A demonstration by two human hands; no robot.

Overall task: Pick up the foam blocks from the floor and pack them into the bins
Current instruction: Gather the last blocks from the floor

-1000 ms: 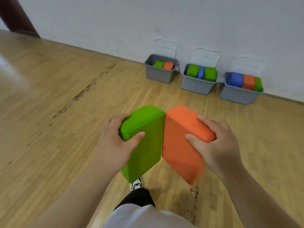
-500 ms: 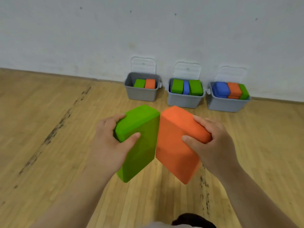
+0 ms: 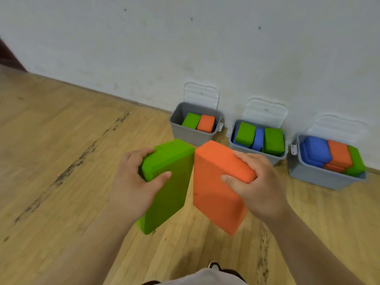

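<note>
My left hand [image 3: 134, 182] grips the top end of a green foam block [image 3: 168, 188], held upright above the floor. My right hand [image 3: 257, 186] grips the top end of an orange foam block [image 3: 216, 192] right beside it, their upper corners nearly touching. Three grey bins stand along the wall ahead. The left bin [image 3: 191, 136] holds a green and an orange block. The middle bin [image 3: 275, 159] holds two green blocks and a blue one. The right bin [image 3: 320, 175] is filled with blue, orange and green blocks.
A white wall [image 3: 185, 48] runs behind the bins, whose clear lids lean against it. The wooden floor [image 3: 61, 161] has dark scuff marks on the left. My shoe [image 3: 213, 265] and clothing show at the bottom edge.
I have come closer to the bins, which now look larger and sit further right. Both hands still hold their blocks the same way.
</note>
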